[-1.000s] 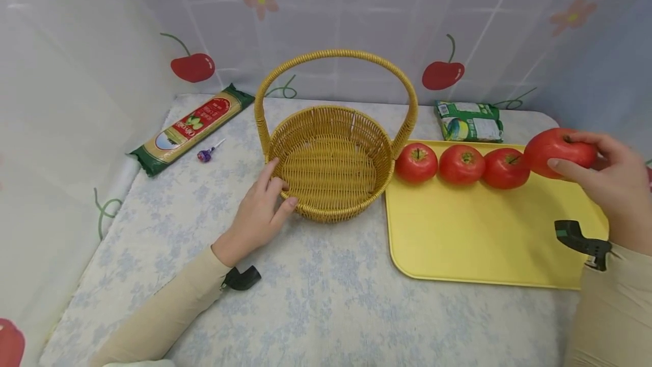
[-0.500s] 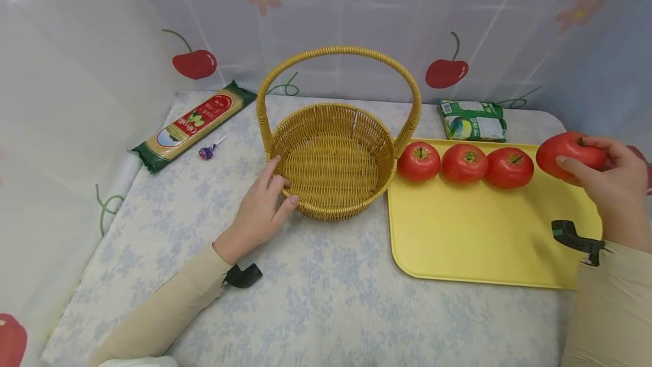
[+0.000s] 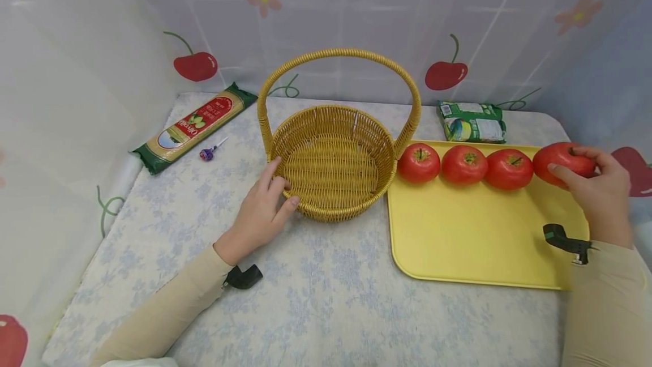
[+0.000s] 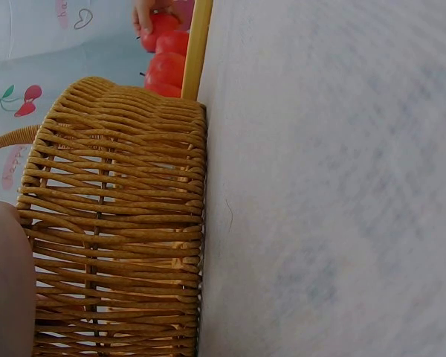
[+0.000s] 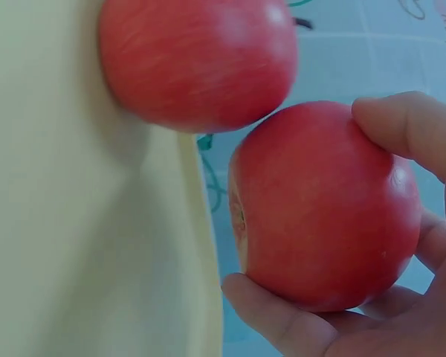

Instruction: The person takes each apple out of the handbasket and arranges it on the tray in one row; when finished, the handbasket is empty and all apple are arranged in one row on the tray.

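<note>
A round wicker basket (image 3: 331, 177) with a tall arched handle stands mid-table with nothing inside. My left hand (image 3: 260, 208) holds its near left rim, fingers over the edge and thumb on the front; the left wrist view shows only part of this hand. My right hand (image 3: 598, 186) grips a red apple (image 5: 327, 208) between thumb and fingers, at the far right of the yellow tray (image 3: 474, 231). Tilted on its side, that apple is level with a row of three red apples (image 3: 464, 164) along the tray's back edge. I cannot tell whether it touches its neighbour or the tray.
A long green-ended pasta packet (image 3: 196, 128) lies at the back left, a lollipop (image 3: 207, 153) beside it. Behind the tray lies a green packet (image 3: 472, 122). A patterned curtain (image 3: 336, 16) rises behind the table. The basket's right side meets the tray's left edge.
My right hand, with the apple, has come down and slightly left, closer to the end of the row. The left hand has stayed on the basket rim.
</note>
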{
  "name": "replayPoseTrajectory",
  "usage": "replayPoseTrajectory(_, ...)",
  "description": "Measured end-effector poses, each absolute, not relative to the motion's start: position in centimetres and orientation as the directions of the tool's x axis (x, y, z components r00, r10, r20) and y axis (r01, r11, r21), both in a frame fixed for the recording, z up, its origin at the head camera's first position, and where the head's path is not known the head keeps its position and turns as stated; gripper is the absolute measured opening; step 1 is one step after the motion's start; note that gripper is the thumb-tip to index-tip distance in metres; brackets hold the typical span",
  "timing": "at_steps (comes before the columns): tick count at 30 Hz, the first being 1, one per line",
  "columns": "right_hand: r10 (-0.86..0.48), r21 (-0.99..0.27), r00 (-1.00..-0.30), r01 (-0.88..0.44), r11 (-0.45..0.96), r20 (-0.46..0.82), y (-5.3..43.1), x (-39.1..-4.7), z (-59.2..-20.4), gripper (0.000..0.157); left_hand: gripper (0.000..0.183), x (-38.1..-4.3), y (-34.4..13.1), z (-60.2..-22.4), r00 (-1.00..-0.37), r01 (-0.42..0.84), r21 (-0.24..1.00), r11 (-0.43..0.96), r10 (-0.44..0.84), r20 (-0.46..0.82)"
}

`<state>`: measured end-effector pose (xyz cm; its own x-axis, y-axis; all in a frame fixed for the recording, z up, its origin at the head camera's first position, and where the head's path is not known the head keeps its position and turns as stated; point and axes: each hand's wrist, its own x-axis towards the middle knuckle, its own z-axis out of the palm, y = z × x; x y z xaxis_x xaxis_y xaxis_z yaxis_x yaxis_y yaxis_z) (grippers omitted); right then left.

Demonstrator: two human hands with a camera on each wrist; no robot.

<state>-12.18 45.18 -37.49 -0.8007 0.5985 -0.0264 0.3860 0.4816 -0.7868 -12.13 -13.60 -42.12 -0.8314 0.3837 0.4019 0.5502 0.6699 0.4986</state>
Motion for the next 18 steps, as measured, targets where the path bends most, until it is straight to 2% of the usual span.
replayPoseTrajectory(8, 0.625, -0.759, -0.779, 0.437, 0.483, -0.050, 45.5, -12.5, -38.8, 0.053, 0.074, -12.1, -13.6, -42.2, -0.832, 0.549, 0.499, 0.671, 0.382, 0.402)
replayPoseTrajectory(18, 0.601, -0.694, -0.796, 0.474, 0.541, -0.075, 45.4, -12.7, -39.5, 0.052, 0.077, -12.2, -13.5, -42.0, -0.828, 0.553, 0.486, 0.676, 0.382, 0.411)
